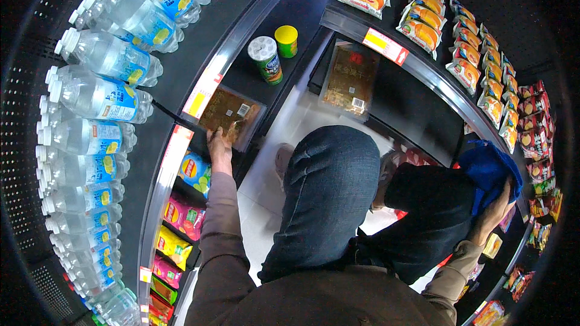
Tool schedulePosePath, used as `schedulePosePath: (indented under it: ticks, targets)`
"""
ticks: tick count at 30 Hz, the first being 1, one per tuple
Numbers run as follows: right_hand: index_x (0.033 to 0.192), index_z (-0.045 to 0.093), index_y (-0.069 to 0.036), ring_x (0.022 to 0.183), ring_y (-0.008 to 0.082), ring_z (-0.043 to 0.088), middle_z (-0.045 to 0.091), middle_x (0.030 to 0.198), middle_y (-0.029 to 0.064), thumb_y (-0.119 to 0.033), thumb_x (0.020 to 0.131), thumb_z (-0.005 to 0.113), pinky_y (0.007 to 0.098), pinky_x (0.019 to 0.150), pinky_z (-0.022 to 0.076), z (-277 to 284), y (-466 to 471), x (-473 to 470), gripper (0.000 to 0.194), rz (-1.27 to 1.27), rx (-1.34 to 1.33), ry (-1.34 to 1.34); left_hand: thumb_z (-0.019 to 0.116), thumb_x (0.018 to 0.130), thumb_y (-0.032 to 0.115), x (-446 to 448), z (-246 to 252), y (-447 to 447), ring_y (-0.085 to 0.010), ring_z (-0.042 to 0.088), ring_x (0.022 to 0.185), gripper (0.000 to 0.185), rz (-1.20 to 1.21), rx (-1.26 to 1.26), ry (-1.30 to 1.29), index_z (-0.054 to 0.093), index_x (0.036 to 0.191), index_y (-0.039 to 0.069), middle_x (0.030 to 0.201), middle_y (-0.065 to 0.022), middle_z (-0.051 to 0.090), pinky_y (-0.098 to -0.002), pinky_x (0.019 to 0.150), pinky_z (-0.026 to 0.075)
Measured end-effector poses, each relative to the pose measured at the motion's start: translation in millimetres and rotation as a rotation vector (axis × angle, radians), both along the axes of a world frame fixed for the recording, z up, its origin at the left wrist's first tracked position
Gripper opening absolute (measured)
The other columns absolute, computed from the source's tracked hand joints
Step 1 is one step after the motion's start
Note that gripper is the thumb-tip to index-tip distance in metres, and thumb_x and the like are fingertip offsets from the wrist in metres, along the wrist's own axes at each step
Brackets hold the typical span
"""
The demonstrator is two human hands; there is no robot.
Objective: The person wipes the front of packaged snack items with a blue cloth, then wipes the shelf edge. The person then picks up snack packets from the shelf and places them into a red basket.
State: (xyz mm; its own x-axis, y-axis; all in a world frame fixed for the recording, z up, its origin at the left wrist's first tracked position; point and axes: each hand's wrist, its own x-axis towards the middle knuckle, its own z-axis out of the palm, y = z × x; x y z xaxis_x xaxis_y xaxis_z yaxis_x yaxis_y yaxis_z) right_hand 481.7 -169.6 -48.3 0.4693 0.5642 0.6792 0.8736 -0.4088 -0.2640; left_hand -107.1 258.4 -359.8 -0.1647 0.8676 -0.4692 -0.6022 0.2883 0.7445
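My left hand (219, 144) grips the near edge of a flat clear plastic pack (232, 115) with brown contents, on the lower left shelf. The pack bears a barcode label; part of my grip is hidden by my own hand. Beyond it stand a green canister with a whitish lid (266, 61) and a smaller canister with a yellow lid (286, 41). At the far right, my right hand (500, 206) holds a bunched blue cloth (489, 174) beside my knee. Another flat brown pack (350, 79) lies across the aisle, over the edge of the lower right shelf.
Rows of clear drink bottles (99, 95) fill the upper left shelf, above bags of chips (183, 217). Wrapped bread packs (421, 22) line the upper right shelf, whose metal front edge (446, 83) curves near my right arm. My bent knees (333, 181) take up the narrow tiled aisle (258, 203).
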Motion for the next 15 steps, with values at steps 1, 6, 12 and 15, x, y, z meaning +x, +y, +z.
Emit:
schedulePosePath:
  ticks: [1, 6, 12, 15]
  targets:
    - [0.134, 0.057, 0.003, 0.123, 0.0283, 0.053, 0.057, 0.135, 0.0176, -0.015, 0.103, 0.047, 0.0392, 0.111, 0.0358, -0.4, 0.8, 0.3, 0.037, -0.010, 0.066, 0.113, 0.057, 0.096, 0.001, 0.6, -0.6, -0.5, -0.0344, 0.059, 0.115, 0.035, 0.013, -0.017, 0.016, 0.051, 0.127, 0.014, 0.127, -0.0085, 0.057, -0.0518, 0.093, 0.052]
    - [0.130, 0.058, 0.006, 0.121, 0.0250, 0.053, 0.058, 0.133, 0.0160, -0.022, 0.104, 0.048, 0.0379, 0.110, 0.0350, -4.8, -0.7, 4.8, 0.039, -0.065, 0.147, 0.270, 0.058, 0.095, 0.002, -3.7, -6.0, 0.0, -0.0335, 0.062, 0.108, 0.035, -0.020, -0.018, 0.061, 0.049, 0.127, 0.014, 0.120, -0.0091, 0.058, -0.0509, 0.088, 0.054]
    - [0.130, 0.059, 0.006, 0.119, 0.0247, 0.054, 0.060, 0.130, 0.0156, -0.023, 0.103, 0.051, 0.0369, 0.109, 0.0356, -0.4, 3.8, -2.7, 0.040, 0.012, 0.163, 0.222, 0.059, 0.095, 0.002, -3.8, -12.9, 0.3, -0.0339, 0.063, 0.104, 0.045, -0.012, -0.066, 0.112, 0.040, 0.135, 0.014, 0.121, -0.0131, 0.055, -0.0496, 0.086, 0.056]
    - [0.137, 0.055, 0.002, 0.132, 0.0289, 0.047, 0.051, 0.143, 0.0193, -0.016, 0.105, 0.041, 0.0387, 0.115, 0.0313, -3.5, -2.0, 3.1, 0.040, -0.040, 0.162, 0.345, 0.059, 0.095, 0.002, -6.6, -16.6, 1.3, -0.0349, 0.063, 0.106, 0.047, 0.006, -0.073, 0.116, 0.037, 0.136, 0.014, 0.125, -0.0150, 0.052, -0.0507, 0.086, 0.056]
